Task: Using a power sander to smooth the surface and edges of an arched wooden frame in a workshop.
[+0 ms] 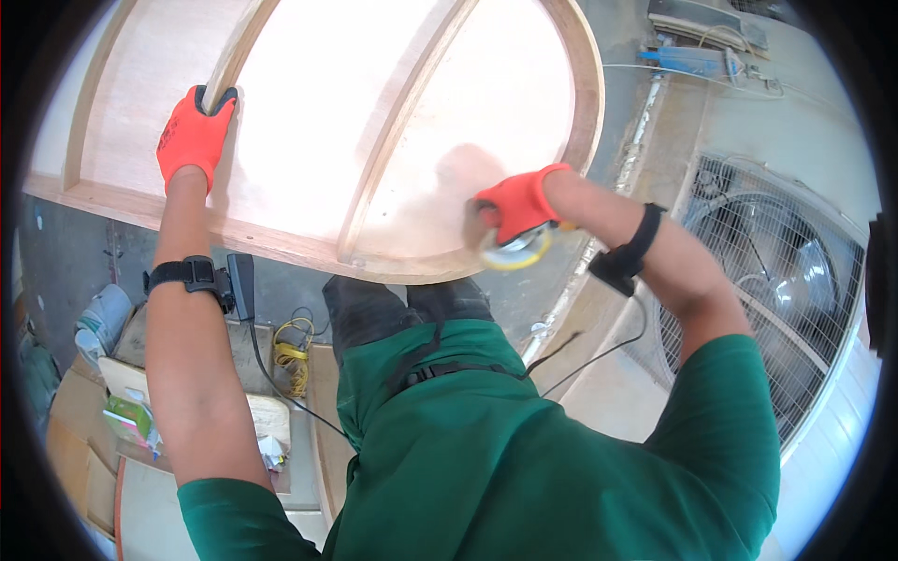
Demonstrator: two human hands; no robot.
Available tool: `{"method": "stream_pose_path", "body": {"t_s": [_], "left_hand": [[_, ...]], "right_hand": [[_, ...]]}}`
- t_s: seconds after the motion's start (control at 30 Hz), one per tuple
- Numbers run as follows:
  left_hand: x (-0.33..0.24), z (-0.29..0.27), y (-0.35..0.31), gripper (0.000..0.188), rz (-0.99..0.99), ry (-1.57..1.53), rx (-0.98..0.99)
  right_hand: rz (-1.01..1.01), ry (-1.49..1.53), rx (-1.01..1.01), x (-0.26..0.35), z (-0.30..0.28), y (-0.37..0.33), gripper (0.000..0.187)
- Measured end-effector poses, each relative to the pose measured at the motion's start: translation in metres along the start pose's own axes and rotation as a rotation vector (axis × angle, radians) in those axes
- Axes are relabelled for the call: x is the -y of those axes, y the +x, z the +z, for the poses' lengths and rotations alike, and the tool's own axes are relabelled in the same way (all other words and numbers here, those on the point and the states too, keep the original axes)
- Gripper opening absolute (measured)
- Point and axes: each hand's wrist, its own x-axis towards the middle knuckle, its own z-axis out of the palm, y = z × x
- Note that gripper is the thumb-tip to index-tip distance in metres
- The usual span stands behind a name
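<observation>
A large wooden panel with a rounded end lies in front of me, edged by a raised wooden rim and crossed by several wooden slats. My left hand, in an orange-red glove with dark fingertips, is closed round one of these slats. In the same kind of glove, my right hand grips a small orbital sander from above. Its round yellow-edged pad is at the outside of the curved rim, near my body. Motion blurs the sander slightly, and whether the pad touches the wood I cannot tell.
To my right stands a large fan behind a wire grille. A blue caulking gun lies at the upper right. At the lower left are a coiled yellow cord, a grey-white roll and cardboard.
</observation>
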Motion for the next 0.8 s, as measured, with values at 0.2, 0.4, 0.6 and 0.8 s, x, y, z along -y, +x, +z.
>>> {"method": "stream_pose_path", "body": {"t_s": [0.2,0.4,0.6,0.8], "left_hand": [[0.006,-0.001,0.000,0.049,0.041,-0.035,-0.029],[0.011,0.007,0.009,0.059,0.014,-0.001,-0.006],[0.011,0.010,0.008,0.055,0.034,-0.013,-0.032],[0.017,0.009,0.000,0.053,-0.010,-0.033,-0.064]], "right_hand": [[0.528,-0.635,-0.200,-0.048,-0.046,-0.034,0.068],[0.489,-0.469,-0.101,-0.022,-0.037,-0.028,0.071],[0.071,0.084,0.172,0.006,-0.016,-0.019,0.071],[0.304,-0.257,0.166,-0.009,-0.065,-0.037,0.080]]}}
